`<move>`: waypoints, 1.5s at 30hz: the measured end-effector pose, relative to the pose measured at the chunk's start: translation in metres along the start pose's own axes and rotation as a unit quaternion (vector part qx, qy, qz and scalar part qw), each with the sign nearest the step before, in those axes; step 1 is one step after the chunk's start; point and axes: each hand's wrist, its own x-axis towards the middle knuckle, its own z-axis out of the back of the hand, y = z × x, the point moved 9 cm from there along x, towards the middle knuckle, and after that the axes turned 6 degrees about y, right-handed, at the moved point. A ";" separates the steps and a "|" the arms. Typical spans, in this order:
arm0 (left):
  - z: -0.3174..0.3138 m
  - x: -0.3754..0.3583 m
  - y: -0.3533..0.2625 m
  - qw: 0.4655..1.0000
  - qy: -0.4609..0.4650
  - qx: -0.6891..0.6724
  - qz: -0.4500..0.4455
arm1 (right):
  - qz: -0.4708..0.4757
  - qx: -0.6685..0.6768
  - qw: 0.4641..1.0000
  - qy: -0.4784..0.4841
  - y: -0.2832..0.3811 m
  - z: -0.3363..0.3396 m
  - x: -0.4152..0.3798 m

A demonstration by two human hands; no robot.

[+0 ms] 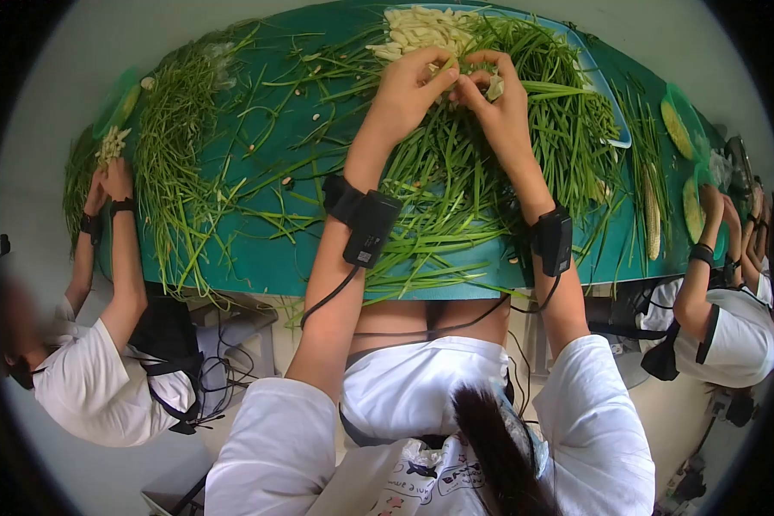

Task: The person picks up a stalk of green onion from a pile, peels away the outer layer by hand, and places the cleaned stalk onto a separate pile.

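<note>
At the top middle of the head view, my left hand (417, 86) and my right hand (497, 99) meet over a heap of long green stalks (456, 163). Fingers of both hands are pinched; a small pale green piece shows at the left fingertips, and a whitish bit (494, 87) lies by the right fingers. What exactly each pinch holds is too small to make out. Just behind my left hand, pale peeled pieces (417, 30) are piled on a blue-rimmed tray (615, 112).
The green table (275, 258) carries another stalk heap (176, 129) on the left. A co-worker (103, 344) sits at the left, hands by pale pieces (112, 144). More people (731, 318) work at the right, near green baskets (679, 125) and a corn cob (652, 211).
</note>
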 end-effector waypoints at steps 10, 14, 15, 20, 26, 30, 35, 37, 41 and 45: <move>0.007 -0.003 -0.013 0.997 -0.040 0.055 -0.047 | -0.001 -0.015 0.999 0.039 0.006 -0.003 0.000; 0.004 -0.005 -0.026 0.992 -0.055 0.090 -0.076 | 0.007 -0.009 1.000 0.021 0.006 0.001 -0.001; 0.002 -0.005 -0.026 0.992 -0.057 0.069 -0.093 | 0.001 -0.009 1.000 0.014 0.006 0.002 -0.001; 0.003 -0.005 -0.025 0.990 -0.067 0.068 -0.103 | -0.002 -0.012 1.000 0.008 0.005 0.004 -0.001; 0.007 -0.009 -0.037 0.975 -0.104 0.146 -0.131 | 0.002 -0.036 0.999 0.002 0.005 0.005 0.000; 0.001 -0.009 -0.045 0.976 -0.076 0.166 -0.117 | -0.005 -0.021 1.000 0.002 0.004 0.007 0.000; -0.007 -0.007 -0.046 0.984 -0.051 0.083 -0.152 | 0.002 -0.013 1.000 -0.002 0.005 0.006 0.000; -0.006 -0.006 -0.040 0.990 -0.037 0.083 -0.106 | -0.008 -0.025 1.000 -0.003 0.004 0.006 -0.001; -0.003 -0.008 -0.046 0.986 -0.043 0.111 -0.114 | -0.013 -0.031 0.999 -0.017 0.003 0.012 0.000; -0.003 -0.005 -0.039 0.985 -0.027 0.168 -0.021 | -0.012 -0.062 0.998 -0.014 -0.004 0.014 0.002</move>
